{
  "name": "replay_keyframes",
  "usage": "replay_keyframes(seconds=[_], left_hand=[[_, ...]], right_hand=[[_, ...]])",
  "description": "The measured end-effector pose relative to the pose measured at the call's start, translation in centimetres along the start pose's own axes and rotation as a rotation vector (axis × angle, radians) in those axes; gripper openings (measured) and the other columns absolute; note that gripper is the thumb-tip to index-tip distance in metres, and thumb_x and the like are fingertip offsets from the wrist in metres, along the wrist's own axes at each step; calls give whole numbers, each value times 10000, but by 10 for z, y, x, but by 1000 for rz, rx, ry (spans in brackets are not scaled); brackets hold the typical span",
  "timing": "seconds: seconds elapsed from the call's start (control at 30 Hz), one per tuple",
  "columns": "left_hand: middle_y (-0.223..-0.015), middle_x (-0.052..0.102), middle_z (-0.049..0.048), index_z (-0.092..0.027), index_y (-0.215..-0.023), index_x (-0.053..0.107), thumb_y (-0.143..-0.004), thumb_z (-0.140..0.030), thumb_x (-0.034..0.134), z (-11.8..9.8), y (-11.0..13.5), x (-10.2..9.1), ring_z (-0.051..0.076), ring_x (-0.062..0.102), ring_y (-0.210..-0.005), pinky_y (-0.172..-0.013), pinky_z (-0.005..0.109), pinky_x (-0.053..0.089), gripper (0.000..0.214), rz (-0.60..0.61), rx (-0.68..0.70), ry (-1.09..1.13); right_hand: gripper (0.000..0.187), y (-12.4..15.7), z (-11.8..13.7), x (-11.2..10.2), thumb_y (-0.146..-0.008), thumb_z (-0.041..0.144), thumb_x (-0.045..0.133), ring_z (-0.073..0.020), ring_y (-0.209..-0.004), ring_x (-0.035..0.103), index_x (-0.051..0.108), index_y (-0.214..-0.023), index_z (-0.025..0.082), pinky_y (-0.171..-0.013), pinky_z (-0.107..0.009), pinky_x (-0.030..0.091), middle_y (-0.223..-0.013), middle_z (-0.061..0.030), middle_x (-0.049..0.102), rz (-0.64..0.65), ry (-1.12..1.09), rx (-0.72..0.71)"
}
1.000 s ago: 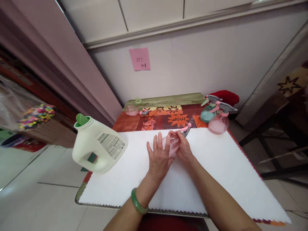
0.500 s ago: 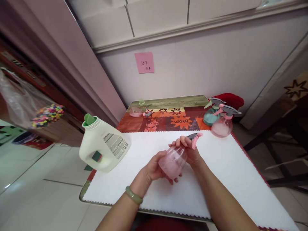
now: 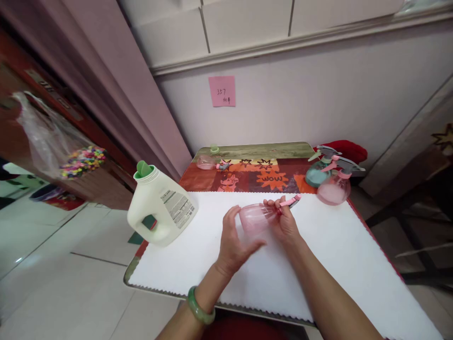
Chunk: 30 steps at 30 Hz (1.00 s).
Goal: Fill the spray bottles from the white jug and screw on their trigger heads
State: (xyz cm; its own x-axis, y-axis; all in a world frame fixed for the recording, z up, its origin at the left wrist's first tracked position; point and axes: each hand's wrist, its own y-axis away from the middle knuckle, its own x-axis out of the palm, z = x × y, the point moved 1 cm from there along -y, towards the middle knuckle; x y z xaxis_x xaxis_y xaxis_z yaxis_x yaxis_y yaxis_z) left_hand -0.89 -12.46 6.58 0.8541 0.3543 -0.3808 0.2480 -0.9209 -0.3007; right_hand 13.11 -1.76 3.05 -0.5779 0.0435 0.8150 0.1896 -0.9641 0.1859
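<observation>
A small clear pink spray bottle (image 3: 257, 217) lies sideways between my hands, just above the white cloth (image 3: 329, 255). My left hand (image 3: 233, 241), with a green bangle on its wrist, cups the bottle's round base. My right hand (image 3: 285, 224) grips the neck, next to the pink and grey trigger head (image 3: 292, 201), which points right.
A large white jug with a green spout (image 3: 159, 205) stands on the table's left edge. A teal spray bottle (image 3: 317, 171) and a pink one (image 3: 336, 186) stand at the back right. Another pink bottle (image 3: 208, 163) lies at the back left. Tiled floor lies to the left.
The bottle went from flat under my hands to lifted and tilted with its base toward me, and is now turned sideways. My left hand moved onto the base.
</observation>
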Motion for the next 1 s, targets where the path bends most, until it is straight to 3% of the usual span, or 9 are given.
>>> replay_keyframes(seconds=[0.1, 0.17, 0.33, 0.47, 0.57, 0.67, 0.77, 0.87, 1.0], left_hand=[[-1542, 468, 160, -285, -1466, 456, -656, -412, 891, -2, 4, 8, 420, 375, -1445, -1188, 680, 159, 928, 95, 504, -613], [-1542, 474, 151, -301, -1511, 406, -715, -221, 840, -3, 3, 15, 421, 399, -1429, -1153, 678, 250, 910, 118, 518, -835], [-1455, 536, 194, -221, -1454, 488, -724, -180, 763, -7, -15, 2, 404, 491, -1333, -1053, 594, 416, 781, 318, 49, -491], [-1165, 706, 117, -204, -1291, 607, -688, -418, 818, -1, -16, -29, 283, 662, -1030, -876, 415, 536, 674, 750, -226, 69], [-1144, 701, 124, -183, -1319, 611, -709, -468, 796, 7, 0, -52, 272, 653, -1018, -806, 354, 527, 698, 999, -526, 574], [-1098, 698, 124, -180, -1298, 651, -688, -496, 810, 17, 14, -73, 264, 646, -992, -677, 279, 516, 705, 832, -655, 698], [-1084, 701, 143, -153, -1181, 710, -740, -555, 758, 26, 12, -86, 247, 658, -939, -714, 307, 544, 599, 392, -681, 706], [-1155, 688, 155, -161, -1129, 688, -730, -504, 779, 34, -3, -84, 253, 667, -951, -779, 379, 566, 534, 18, -605, 656], [-1280, 629, 140, -197, -1140, 626, -621, -414, 861, 48, -33, -56, 273, 645, -1072, -846, 423, 562, 610, -128, -467, 576]], right_hand=[[458, 2, -10, -1, -702, 596, 832, -183, -927, 685, 550, -609, 247, -1010, -362, 472, -763, 33, 720, -11, 11, 19], [449, 6, -14, -1, -693, 596, 838, -179, -934, 681, 563, -617, 248, -997, -341, 469, -789, 33, 733, 13, 35, 52], [449, 11, -8, 1, -712, 584, 832, -206, -975, 674, 559, -611, 241, -1005, -378, 477, -822, 11, 736, 117, 110, 146], [574, 8, 14, -2, -739, 591, 806, -232, -1014, 666, 415, -539, 222, -1040, -481, 482, -783, 12, 679, 284, 43, 131], [609, 5, 31, -10, -747, 605, 794, -156, -790, 645, 361, -559, 221, -907, -380, 562, -687, 46, 585, 313, -71, 84], [504, 1, 46, -17, -767, 558, 805, -76, -528, 484, 429, -653, 243, -618, -200, 543, -598, 89, 455, 303, -212, 51], [421, -4, 56, -17, -752, 555, 821, -56, -417, 294, 527, -813, 261, -402, -144, 388, -557, 116, 357, 301, -196, 104], [457, -8, 62, -9, -703, 536, 846, -39, -419, 187, 523, -820, 235, -342, -143, 233, -563, 118, 344, 231, 202, 222], [388, -10, 72, -1, -689, 378, 815, -31, -448, 224, 466, -752, 221, -375, -164, 164, -627, 67, 499, 104, 715, 185]])
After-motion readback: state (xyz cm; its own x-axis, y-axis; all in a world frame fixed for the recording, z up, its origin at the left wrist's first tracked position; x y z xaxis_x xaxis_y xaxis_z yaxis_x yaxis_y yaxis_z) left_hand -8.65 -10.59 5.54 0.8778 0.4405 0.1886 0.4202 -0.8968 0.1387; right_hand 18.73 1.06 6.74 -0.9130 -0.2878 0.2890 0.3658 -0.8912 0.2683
